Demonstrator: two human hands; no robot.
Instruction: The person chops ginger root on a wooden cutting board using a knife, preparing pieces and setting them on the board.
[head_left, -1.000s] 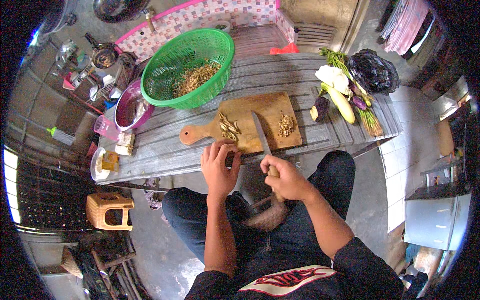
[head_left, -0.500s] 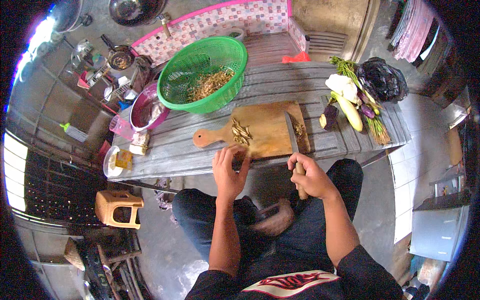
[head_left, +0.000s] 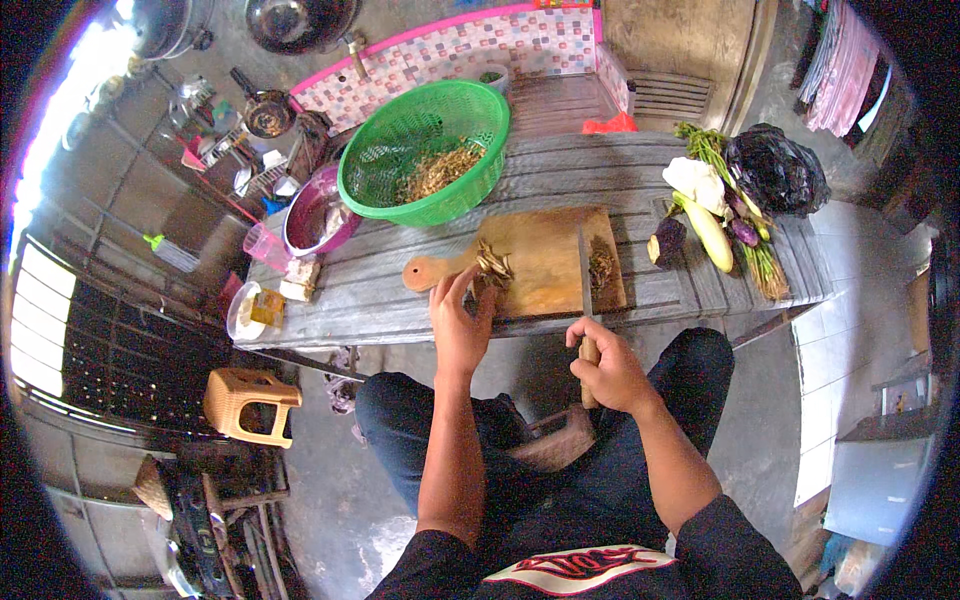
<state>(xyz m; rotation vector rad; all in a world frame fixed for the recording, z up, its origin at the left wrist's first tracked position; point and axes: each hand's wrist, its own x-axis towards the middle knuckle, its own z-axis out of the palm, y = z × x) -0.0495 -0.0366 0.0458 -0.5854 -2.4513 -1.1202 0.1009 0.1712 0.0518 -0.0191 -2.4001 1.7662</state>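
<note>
The right hand (head_left: 614, 370) grasped a knife (head_left: 586, 288) pointing to twelve o'clock; the left hand (head_left: 460, 328), grip indiscernible, lay at seven o'clock from brown strips (head_left: 494, 264).

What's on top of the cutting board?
The board has brown strips by the left hand and chopped bits at right; the right hand holds a knife between them, maybe touching it. The surface under both piles is hidden.
</note>
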